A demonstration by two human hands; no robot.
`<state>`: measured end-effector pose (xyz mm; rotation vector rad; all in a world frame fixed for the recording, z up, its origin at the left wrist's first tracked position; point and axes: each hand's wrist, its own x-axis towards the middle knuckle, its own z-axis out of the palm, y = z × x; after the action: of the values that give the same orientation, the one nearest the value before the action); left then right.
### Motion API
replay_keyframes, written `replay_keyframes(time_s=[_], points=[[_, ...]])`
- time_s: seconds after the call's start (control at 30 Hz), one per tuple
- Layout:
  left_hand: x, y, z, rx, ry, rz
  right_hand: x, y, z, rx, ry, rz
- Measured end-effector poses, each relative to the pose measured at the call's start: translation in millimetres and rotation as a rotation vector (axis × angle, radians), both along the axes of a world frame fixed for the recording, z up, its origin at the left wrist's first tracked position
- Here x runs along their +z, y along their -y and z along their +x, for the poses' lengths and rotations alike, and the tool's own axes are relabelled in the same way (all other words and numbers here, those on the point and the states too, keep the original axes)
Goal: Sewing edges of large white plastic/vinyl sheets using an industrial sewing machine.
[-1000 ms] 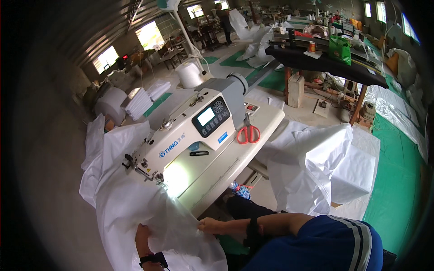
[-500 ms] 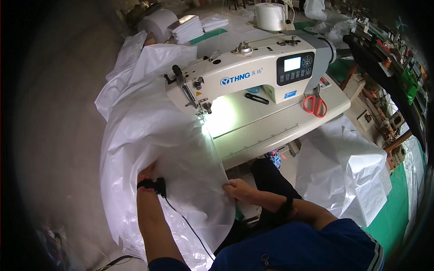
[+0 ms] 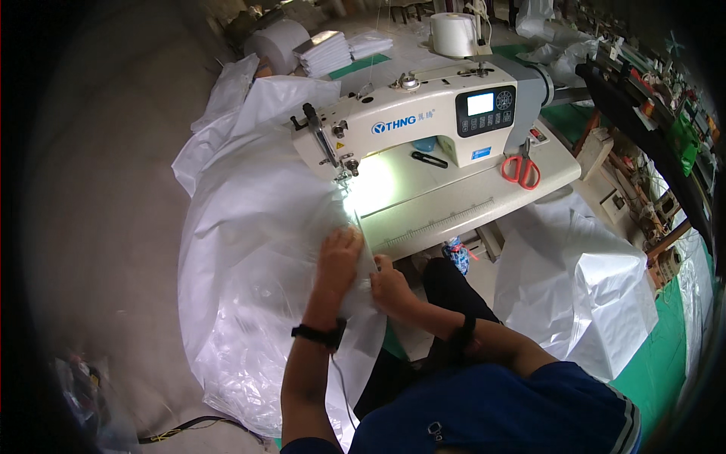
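We have two bare hands on a large sheet of thin, white, slightly glossy plastic-like material (image 3: 249, 204), which drapes off the left side of a cream-and-grey industrial sewing machine (image 3: 416, 113), its right edge running up to the brightly lit needle area (image 3: 345, 181). Left hand (image 3: 340, 261): laid palm-down on the sheet, just short of the needle area, fingers extended and close together, pressing rather than gripping as far as we can judge. Right hand (image 3: 389, 287): fingers curled in, apparently pinching the sheet's right edge in front of the pale machine table (image 3: 454, 219); exact fingertip contact is too small for us to tell. To handle this well, we'd say the left palm should press lightly and keep the layer flat, while the right hand holds the edge straight in line with the needle, guiding without tugging. We'd watch the left fingertips, which are near the needle. The loose bulk hangs low on the left, so its weight could drag the edge askew; some slack near the needle would help. Red-handled scissors (image 3: 520, 172) and small black snips (image 3: 429, 159) lie on the table, well apart from both hands, so we see nothing snagging there.
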<state>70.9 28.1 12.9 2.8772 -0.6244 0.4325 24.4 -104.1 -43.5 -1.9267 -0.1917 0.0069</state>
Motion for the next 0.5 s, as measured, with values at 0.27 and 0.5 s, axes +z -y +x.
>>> replay_keyframes(time_s=[0.27,0.5], points=[[10.7,-79.0,-68.2,0.324,0.193,0.111,-6.1,14.5,-0.5,0.232,0.227,-0.650],[54.8,-253.1,-81.8,1.006,0.230,0.429,-2.0,17.4,-5.4,0.211,0.237,-0.525]])
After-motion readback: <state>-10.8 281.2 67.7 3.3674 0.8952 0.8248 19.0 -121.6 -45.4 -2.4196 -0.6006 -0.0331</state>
